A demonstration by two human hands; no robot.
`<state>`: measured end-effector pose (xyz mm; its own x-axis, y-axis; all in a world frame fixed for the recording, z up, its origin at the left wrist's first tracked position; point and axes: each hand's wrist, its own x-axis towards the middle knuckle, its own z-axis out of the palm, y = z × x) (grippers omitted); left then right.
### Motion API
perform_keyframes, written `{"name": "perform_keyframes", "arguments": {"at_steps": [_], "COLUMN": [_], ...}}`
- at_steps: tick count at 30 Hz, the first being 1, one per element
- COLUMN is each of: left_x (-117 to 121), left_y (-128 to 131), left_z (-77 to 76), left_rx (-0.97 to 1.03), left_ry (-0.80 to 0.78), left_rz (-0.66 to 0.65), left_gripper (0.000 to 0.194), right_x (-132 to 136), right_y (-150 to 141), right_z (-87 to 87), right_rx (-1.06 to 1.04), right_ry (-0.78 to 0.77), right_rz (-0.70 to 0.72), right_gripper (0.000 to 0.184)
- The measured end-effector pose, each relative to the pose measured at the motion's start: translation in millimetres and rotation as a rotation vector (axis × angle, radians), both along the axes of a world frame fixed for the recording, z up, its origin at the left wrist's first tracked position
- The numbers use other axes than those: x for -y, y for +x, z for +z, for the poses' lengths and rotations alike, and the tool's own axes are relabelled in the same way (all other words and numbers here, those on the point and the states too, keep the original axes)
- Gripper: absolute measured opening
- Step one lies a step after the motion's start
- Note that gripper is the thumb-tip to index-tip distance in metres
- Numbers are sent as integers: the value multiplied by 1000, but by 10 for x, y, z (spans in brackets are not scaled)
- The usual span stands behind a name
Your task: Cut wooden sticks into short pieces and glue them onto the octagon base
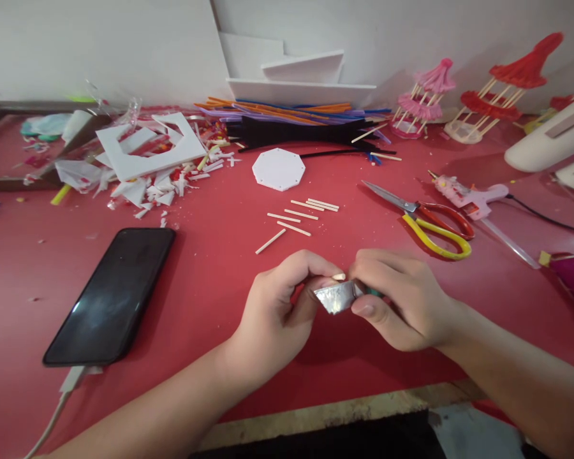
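Observation:
My left hand (284, 306) is closed, pinching a thin wooden stick (338, 277) whose pale end shows at the fingertips. My right hand (402, 299) is wrapped round a knife with a short, broad silver blade (335, 297); a bit of green shows at its grip, and the fingers cover the rest. The blade lies just below the stick end, close to the left fingers; whether it touches the stick I cannot tell. Beyond the hands, several cut wooden sticks (300, 215) lie on the red table (210, 255). A white octagonal foam piece (278, 169) with small holes lies behind them.
Scissors (418, 217) and a pink glue gun (473, 194) lie at right. A black phone (110, 296) with a cable is at left. Foam scraps (148, 166) and coloured pipe cleaners (291, 115) lie behind. Pink (421, 99) and red (502, 89) carousel-like models stand at the back.

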<state>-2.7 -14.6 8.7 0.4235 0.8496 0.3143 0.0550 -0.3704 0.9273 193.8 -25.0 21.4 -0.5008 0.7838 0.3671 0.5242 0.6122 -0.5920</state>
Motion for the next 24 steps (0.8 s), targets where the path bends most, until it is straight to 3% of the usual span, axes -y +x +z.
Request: {"name": "perform_keyframes", "arguments": {"at_steps": [12,19,24], "left_x": [-14,-26,-27], "left_y": [-9,-6,-17], "left_z": [10,43,65], "left_rx": [-13,-5,-4], "left_ry": [17,12,-10], "left_rz": [-15,-11,-92], "left_gripper": [43,27,19], "right_x": [-2,-4,7], "right_y": [1,7,7], "right_z": [19,21,14], "right_rx": [10,-14,-34], "right_ry": [-8,-21,-16], "right_rz": [-2,22,48], "right_gripper": [34,31,34]}}
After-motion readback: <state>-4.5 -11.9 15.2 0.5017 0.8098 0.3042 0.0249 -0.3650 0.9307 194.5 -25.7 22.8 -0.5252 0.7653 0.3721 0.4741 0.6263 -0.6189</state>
